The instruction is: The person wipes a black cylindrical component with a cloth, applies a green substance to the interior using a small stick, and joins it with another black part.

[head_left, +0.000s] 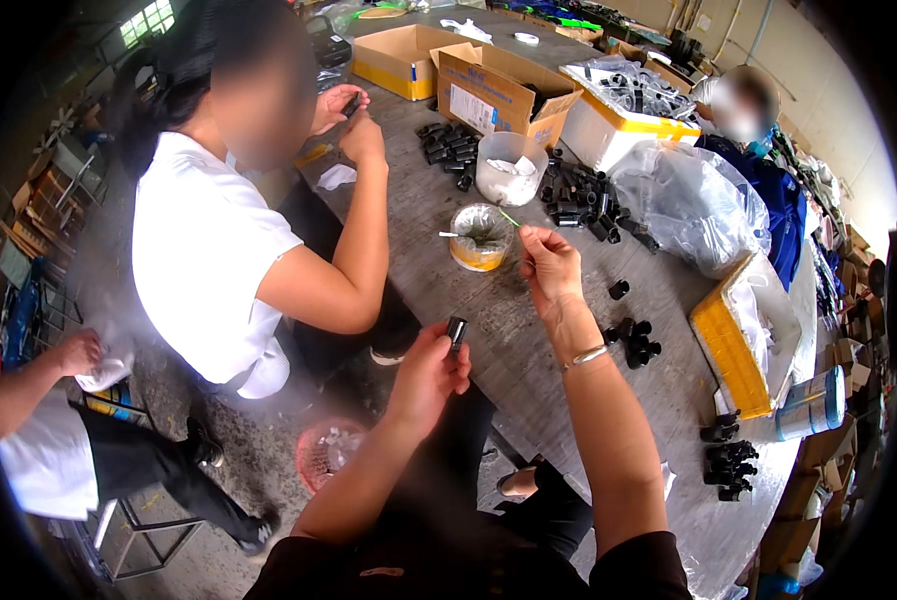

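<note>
My left hand [425, 385] grips a short black cylindrical fitting [457, 332] upright near the table's edge. Between the thumb and fingers of my right hand [551, 268] is a thin green stick [510, 217], its tip close to the rim of a round tub [478, 262] wrapped in yellow tape. Something grey and pasty coats the inside of that tub, and a pale stick [453, 235] leans out over its left side. Just behind it stands a translucent white container [510, 190] with crumpled white material inside.
Black fittings lie in piles [584, 200] behind the tubs and in groups [634, 340] at the right. Cardboard boxes [394, 68], a plastic bag [694, 205] and a yellow-sided foam box [734, 355] border the work area. A co-worker [204, 250] sits at the left, handling a dark part.
</note>
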Tool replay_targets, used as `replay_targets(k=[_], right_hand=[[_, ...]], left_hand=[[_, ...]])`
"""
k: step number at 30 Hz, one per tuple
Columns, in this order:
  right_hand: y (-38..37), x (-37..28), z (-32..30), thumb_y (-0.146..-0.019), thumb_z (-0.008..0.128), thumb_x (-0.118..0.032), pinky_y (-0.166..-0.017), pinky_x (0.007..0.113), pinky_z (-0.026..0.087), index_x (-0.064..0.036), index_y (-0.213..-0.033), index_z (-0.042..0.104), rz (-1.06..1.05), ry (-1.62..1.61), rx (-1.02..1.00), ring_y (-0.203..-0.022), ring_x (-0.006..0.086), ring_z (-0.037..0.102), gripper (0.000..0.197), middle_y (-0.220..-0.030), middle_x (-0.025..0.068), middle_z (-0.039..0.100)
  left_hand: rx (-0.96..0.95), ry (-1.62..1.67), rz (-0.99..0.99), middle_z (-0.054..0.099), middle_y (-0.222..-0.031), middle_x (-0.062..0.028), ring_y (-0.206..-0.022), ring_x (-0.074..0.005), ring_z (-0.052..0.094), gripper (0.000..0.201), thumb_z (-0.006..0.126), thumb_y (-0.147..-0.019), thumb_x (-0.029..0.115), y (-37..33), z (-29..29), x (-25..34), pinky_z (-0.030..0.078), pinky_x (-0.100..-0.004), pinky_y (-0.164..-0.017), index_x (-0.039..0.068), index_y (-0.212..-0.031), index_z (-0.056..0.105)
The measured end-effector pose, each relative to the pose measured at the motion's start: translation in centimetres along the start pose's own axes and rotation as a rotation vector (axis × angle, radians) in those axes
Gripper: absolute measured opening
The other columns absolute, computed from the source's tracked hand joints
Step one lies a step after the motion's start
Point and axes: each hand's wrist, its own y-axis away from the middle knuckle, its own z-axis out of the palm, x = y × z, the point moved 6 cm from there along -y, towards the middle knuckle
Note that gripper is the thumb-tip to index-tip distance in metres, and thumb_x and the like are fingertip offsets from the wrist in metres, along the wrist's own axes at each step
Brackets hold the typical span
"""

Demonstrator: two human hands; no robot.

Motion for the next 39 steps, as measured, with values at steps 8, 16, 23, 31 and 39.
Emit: replay_targets(k=[8, 16, 23, 31, 39], right_hand=[[1.6, -1.5, -0.4, -0.086, 0.074, -0.015, -0.052, 0.02, 0.036, -0.006, -0.091, 0.066, -0.033, -0.082, 0.016, -0.061, 0.0043, 0.046, 0.013, -0.073, -0.0053, 0.057], [10.9, -7.6, -4.3, -0.089, 0.07, -0.02, -0.056, 0.022, 0.036, -0.0058, -0.085, 0.066, -0.115, -0.042, 0.027, -0.061, 0.0061, 0.045, 0.015, -0.071, -0.0033, 0.056], [21.3, -7.7, -10.0, -0.089, 0.07, -0.016, -0.055, 0.021, 0.033, -0.0025, -0.082, 0.067, -0.267, 0.063, 0.155, -0.061, 0.0055, 0.043, 0.015, -0.07, -0.0033, 0.055], [23.6, -6.7, -11.9, -0.088, 0.07, -0.009, -0.062, 0.021, 0.035, -0.0015, -0.081, 0.067, -0.262, 0.107, 0.174, -0.069, 0.004, 0.045, 0.011, -0.076, -0.0044, 0.053], [24.1, -7.0, -12.6, -0.087, 0.071, -0.008, -0.066, 0.021, 0.038, -0.0004, -0.083, 0.068, -0.295, 0.118, 0.155, -0.073, 0.0055, 0.049, 0.009, -0.079, -0.0029, 0.056]], left_hand=[[-0.029, -0.35, 0.112, 0.059, -0.092, -0.0061, -0.075, -0.0129, 0.055, 0.022, 0.059, -0.093, 0.011, -0.1, 1.2, 0.1, 0.043, -0.0279, -0.06, 0.007, -0.11, 0.047], [-0.131, -0.437, 0.115, 0.066, -0.094, -0.0116, -0.076, -0.0151, 0.06, 0.024, 0.054, -0.098, 0.018, -0.5, 5.2, -0.7, 0.046, -0.0285, -0.063, 0.001, -0.115, 0.05], [-0.252, -0.224, -0.053, 0.064, -0.101, -0.0134, -0.073, -0.0179, 0.058, 0.027, 0.051, -0.099, 0.018, 0.9, 8.8, -5.3, 0.045, -0.0285, -0.06, 0.0, -0.119, 0.048], [-0.368, -0.199, -0.133, 0.063, -0.099, -0.0142, -0.073, -0.0185, 0.059, 0.028, 0.05, -0.1, 0.02, 2.6, 10.8, -8.2, 0.045, -0.0281, -0.058, 0.003, -0.121, 0.047], [-0.363, -0.302, -0.122, 0.064, -0.102, -0.0154, -0.072, -0.0165, 0.058, 0.027, 0.055, -0.097, 0.013, 3.3, 11.8, -8.7, 0.046, -0.0269, -0.058, 0.003, -0.12, 0.046]])
